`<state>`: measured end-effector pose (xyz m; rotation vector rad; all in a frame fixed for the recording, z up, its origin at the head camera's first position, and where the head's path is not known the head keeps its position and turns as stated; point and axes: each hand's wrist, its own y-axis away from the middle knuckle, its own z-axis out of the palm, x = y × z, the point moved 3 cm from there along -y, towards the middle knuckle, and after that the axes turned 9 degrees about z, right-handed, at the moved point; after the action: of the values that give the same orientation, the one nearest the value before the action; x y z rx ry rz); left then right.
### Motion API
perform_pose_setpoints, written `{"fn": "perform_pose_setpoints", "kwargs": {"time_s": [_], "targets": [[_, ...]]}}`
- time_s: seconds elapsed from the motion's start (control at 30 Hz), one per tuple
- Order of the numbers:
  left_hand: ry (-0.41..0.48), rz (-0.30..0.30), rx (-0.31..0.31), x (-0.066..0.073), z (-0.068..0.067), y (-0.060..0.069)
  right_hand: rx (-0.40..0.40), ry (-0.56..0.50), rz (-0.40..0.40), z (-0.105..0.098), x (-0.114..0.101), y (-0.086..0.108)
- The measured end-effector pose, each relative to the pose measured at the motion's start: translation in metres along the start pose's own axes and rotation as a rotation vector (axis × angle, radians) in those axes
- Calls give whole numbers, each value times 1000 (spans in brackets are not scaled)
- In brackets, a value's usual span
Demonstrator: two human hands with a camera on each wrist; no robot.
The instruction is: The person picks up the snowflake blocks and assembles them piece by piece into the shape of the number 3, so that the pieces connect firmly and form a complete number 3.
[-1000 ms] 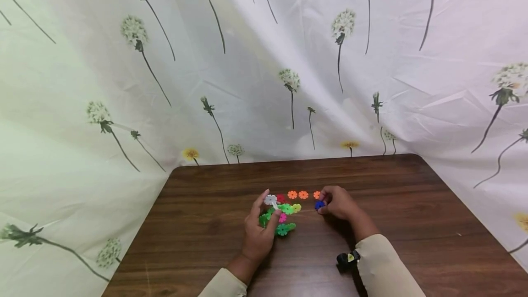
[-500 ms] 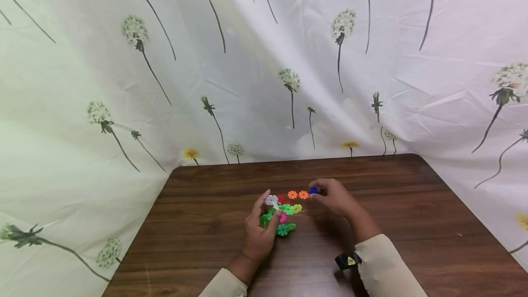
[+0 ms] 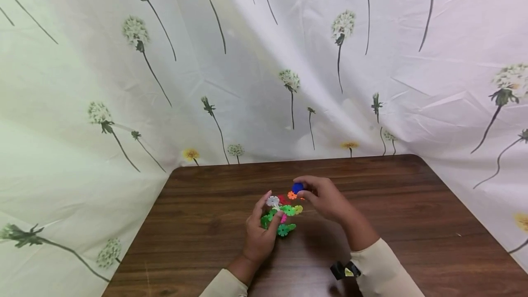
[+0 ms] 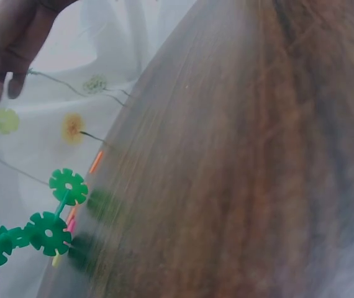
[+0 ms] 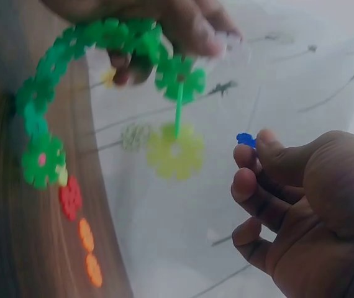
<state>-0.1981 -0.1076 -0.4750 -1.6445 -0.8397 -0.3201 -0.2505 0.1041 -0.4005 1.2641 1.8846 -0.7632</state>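
My left hand (image 3: 261,230) holds a curved chain of interlocking flower-shaped plastic discs. Most of the chain (image 5: 37,93) is green; a yellow disc (image 5: 176,151) ends one stretch and a white disc (image 3: 272,201) sits by the fingertips. Thumb and forefinger of my right hand (image 3: 327,198) pinch a blue disc (image 5: 246,139), held in the air just right of the chain and apart from it. Green discs (image 4: 48,233) hang above the tabletop in the left wrist view. The palm hides part of the chain.
On the brown wooden table (image 3: 198,223), a red disc (image 5: 71,197) and orange discs (image 5: 86,234) lie in a row behind the chain. A pink disc (image 3: 283,218) shows near my left thumb. A flower-printed white cloth (image 3: 247,104) hangs beyond the table's far edge.
My right hand has carried the blue disc leftward and away from me, from right of the orange discs to above them, near the chain. The left hand has barely moved.
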Motion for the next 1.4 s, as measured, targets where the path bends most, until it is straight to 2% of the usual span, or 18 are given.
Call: {"fn": "perform_pose_setpoints", "kwargs": {"time_s": [0.23, 0.5, 0.83, 1.13, 1.4], "targets": [[12, 74, 25, -1, 0, -1, -25, -17, -97, 9, -24, 8], [0, 139, 41, 1, 1, -4, 20, 2, -153, 16, -37, 13], [29, 135, 12, 1, 1, -4, 84, 86, -266, 21, -51, 18], [42, 219, 23, 4, 2, -5, 101, 139, -288, 25, -55, 21], [40, 208, 20, 3, 3, -2, 174, 124, -304, 29, -54, 22]]}}
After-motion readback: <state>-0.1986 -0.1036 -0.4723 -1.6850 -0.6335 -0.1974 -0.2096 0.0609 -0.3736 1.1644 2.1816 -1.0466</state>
